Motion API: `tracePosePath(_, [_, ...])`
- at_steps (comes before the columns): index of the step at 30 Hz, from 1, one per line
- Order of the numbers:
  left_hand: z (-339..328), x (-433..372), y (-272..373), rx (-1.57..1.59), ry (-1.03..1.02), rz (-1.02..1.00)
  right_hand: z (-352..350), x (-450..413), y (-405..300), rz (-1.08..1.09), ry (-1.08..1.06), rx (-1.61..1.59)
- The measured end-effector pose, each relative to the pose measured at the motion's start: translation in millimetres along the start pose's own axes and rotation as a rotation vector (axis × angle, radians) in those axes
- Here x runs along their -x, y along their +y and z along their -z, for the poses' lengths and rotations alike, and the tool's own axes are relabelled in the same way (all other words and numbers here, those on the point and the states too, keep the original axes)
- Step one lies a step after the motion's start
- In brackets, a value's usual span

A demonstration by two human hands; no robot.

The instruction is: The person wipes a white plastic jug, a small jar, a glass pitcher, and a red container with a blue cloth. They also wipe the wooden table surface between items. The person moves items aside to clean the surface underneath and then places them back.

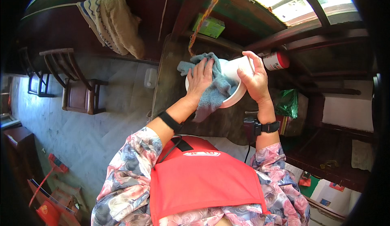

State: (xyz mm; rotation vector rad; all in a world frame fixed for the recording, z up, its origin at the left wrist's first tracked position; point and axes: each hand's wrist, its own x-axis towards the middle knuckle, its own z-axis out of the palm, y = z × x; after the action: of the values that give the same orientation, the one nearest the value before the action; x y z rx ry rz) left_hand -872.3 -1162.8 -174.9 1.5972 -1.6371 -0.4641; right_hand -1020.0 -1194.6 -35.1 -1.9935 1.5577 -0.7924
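A grey-blue cloth [218, 82] is draped over a white basin [240, 96] on a dark wooden table [170, 95]. My left hand [199, 76] holds the cloth from above, fingers spread over its folds. In my right hand [256, 78] is a white cup-like container [237, 67], tipped on its side above the basin, with the thumb in front and fingers around its right end. The cloth covers part of the basin, and its lower corner hangs past the rim. How far the cloth reaches to the container is hidden.
Right of my right hand lies a white jar with a red lid [275, 61]. A green box [210, 26] stands beyond the table, near a hanging twisted cord [205, 15]. Green plastic [288, 102] covers a box at right. A wooden chair [77, 95] stands left.
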Motion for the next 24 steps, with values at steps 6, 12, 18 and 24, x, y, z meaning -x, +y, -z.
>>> tracePosePath(6, [29, -12, -31, 0.526, -0.115, -0.237, 1, 1, 5, 0.049, 0.017, -0.021])
tracePosePath(12, [35, 0, -39, 1.432, -0.430, 0.537, 9, 9, 22, 0.011, 0.004, -0.159])
tracePosePath(18, [-22, 40, -43, 0.131, 0.019, 0.039, 8, 20, 29, 0.020, 0.006, -0.181])
tracePosePath(24, [-5, 10, -32, 0.328, -0.141, 0.357, 10, 30, 36, -0.049, 0.019, -0.297])
